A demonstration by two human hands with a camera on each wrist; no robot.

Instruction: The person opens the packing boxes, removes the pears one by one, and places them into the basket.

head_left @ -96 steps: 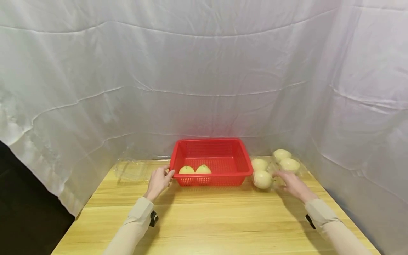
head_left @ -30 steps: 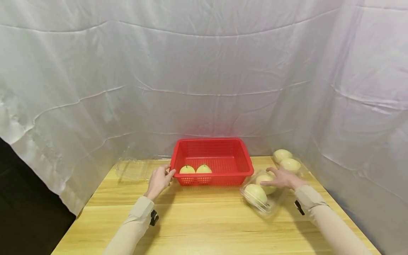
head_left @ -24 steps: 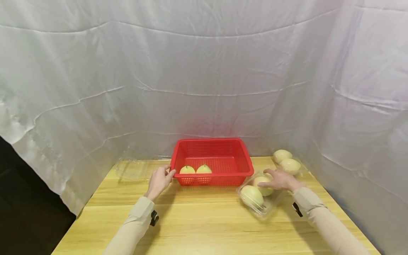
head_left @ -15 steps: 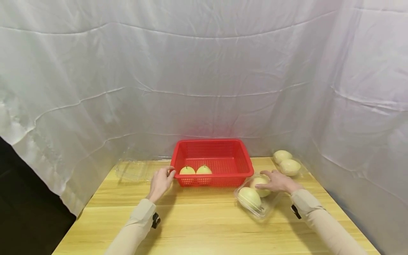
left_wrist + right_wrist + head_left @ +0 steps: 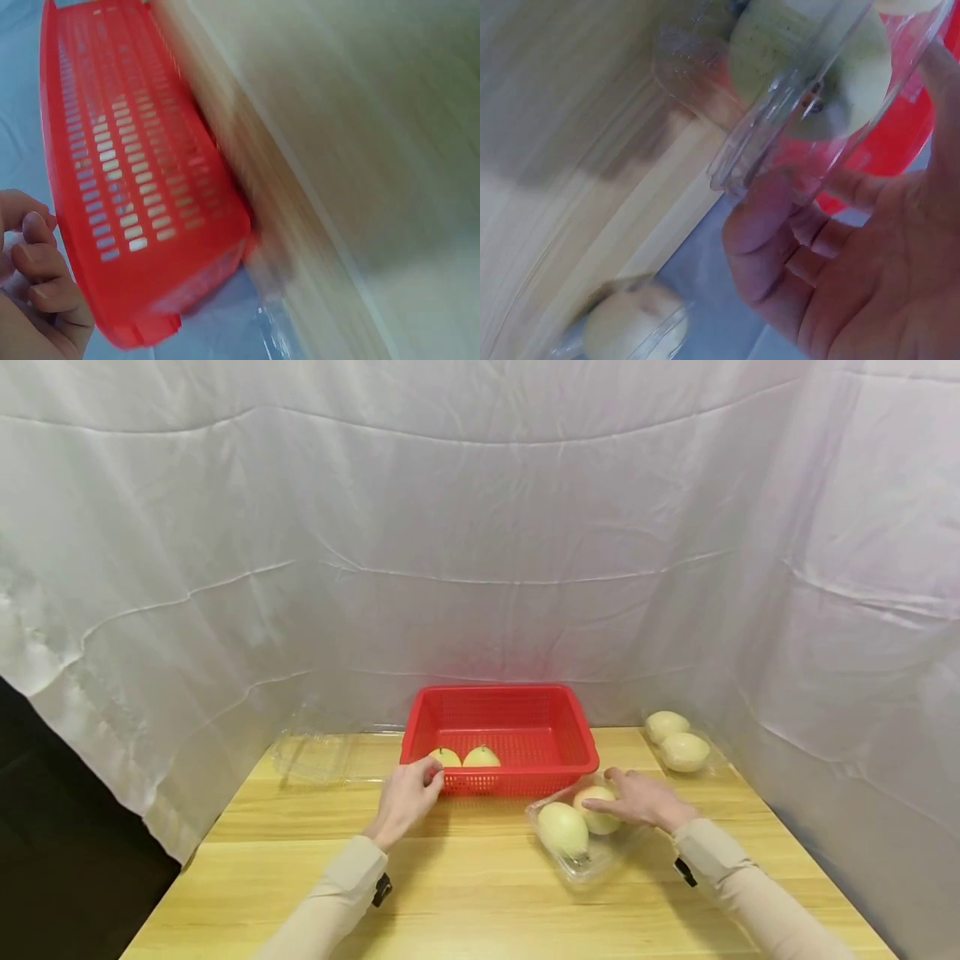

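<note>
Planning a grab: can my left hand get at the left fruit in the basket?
Probably yes: your left hand is near the basket, whose open top leaves the left fruit uncovered.

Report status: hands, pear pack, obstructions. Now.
Right hand gripping clear clamshell, two pears inside. Left hand at red basket, loosely curled. No obstruction seen between left hand and clamshell.

A wood-grained tabletop is spreading across the foreground. Near its far left corner, a clear plastic clamshell is lying along the far edge. By the far right corner, two pale yellow pears are resting side by side in another clear plastic container. A creased, greyish-white curtain is hanging behind the far edge and running along the left and right edges. A black patch is showing beneath the curtain's hem, beyond the left edge.
</note>
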